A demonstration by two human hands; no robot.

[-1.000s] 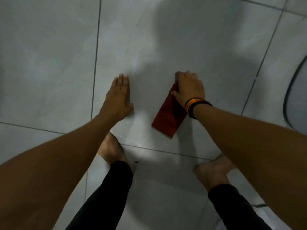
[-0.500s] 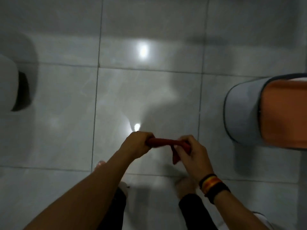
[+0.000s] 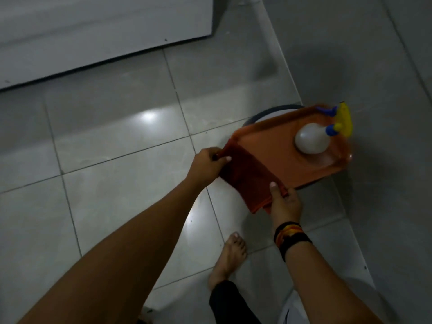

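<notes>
Lifted from the floor (image 3: 112, 183) since before, the cloth (image 3: 250, 181) is stretched between both hands, with open room to their left. The right hand (image 3: 284, 203), nearest, pinches its near corner, thumb on top; the left hand (image 3: 205, 166) grips the far corner, fingers curled. Beyond the fingers it overlaps the edge of the tray (image 3: 268, 141); a spray bottle (image 3: 312, 141) lies farther.

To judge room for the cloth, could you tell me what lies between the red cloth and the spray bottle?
Nothing but bare tray lies between the red cloth and the spray bottle, as the head view shows.
</notes>
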